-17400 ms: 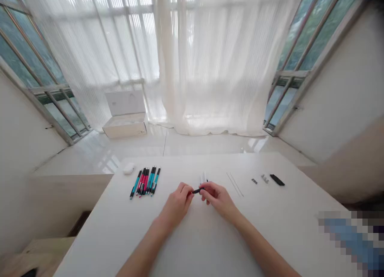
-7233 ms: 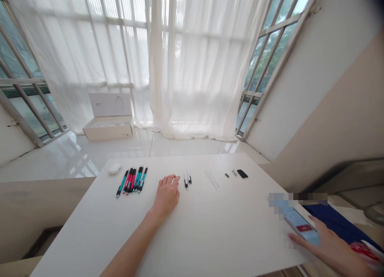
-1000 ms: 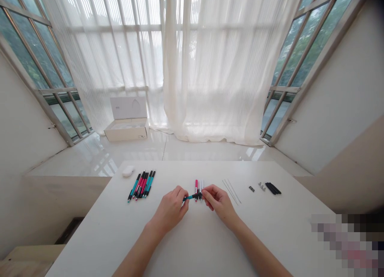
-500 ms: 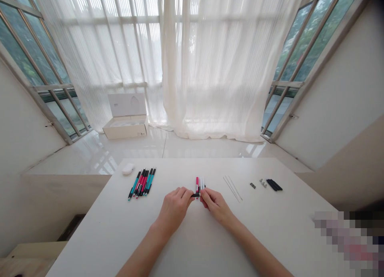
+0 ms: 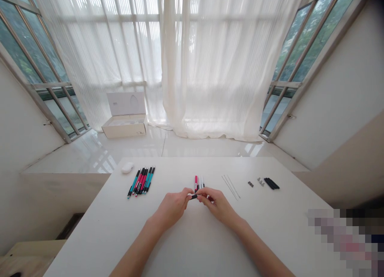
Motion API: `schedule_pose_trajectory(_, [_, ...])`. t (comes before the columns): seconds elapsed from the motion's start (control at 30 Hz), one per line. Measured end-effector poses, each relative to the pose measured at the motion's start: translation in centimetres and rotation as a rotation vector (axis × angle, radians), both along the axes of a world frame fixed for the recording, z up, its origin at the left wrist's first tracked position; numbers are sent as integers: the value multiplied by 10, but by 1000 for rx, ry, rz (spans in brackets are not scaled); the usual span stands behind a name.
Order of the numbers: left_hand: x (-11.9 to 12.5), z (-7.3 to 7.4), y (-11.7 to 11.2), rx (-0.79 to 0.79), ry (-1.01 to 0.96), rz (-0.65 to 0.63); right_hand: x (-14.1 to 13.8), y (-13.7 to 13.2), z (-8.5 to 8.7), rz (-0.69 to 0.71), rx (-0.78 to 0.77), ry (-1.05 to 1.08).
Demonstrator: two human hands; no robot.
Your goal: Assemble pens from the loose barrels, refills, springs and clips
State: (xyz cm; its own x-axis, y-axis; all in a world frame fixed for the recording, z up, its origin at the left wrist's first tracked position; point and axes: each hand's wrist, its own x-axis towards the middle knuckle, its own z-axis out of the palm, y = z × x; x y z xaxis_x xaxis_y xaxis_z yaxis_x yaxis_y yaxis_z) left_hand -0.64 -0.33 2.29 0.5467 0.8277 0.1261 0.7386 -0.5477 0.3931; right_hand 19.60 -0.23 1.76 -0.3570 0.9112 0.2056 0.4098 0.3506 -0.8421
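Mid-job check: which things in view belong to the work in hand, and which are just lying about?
Likely part of the job:
Dark piece held between left hand and right hand
Pink barrel and white barrels beyond the hands
Thin rods
Small dark pieces
Grey cones
Black sleeves
Teal and pink pens

Probably just lying about:
White rounded case
Open box on the ledge

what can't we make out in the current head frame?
All head view:
- Black piece: left end covered by left hand; right hand's grip on it too small to tell.
- White pens: lower ends behind right hand.
- Pink pen: print too small to read.
- White box: contents partly hidden by its front wall.
- Table: right edge partly masked by pixelation.
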Motion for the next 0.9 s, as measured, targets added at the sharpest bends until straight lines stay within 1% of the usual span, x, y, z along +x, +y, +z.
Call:
schedule_pose_trajectory(0.1, [0, -1, 0, 32, 59, 19, 0, 1, -3, -26, -58, 57])
schedule_pose_trajectory(0.27, [1, -3, -1, 112, 67, -9, -4, 2, -8, -45, -171, 146])
schedule_pose_trajectory(0.37, [1, -2, -2, 153, 79, -23, -3, 3, -6, -42, -186, 186])
schedule_pose_trajectory(0.47, [2, -2, -2, 187, 101, -23, -1, 4, -3, -43, -145, 180])
schedule_pose_trajectory(0.6, [2, -6, -1, 215, 90, -28, 4, 4, 0, -31, -68, 125])
schedule_pose_trajectory(0.77, [1, -8, 1, 251, 54, -39, 10, 7, 6, -86, 30, 73])
schedule_pose_trajectory(0.83, [1, -7, 0, 253, 51, -36, 21, 10, 11, -135, 105, 7])
schedule_pose_trajectory(0.9, [0, -5, 0, 251, 58, -29, 42, 15, 15, -203, 165, -87])
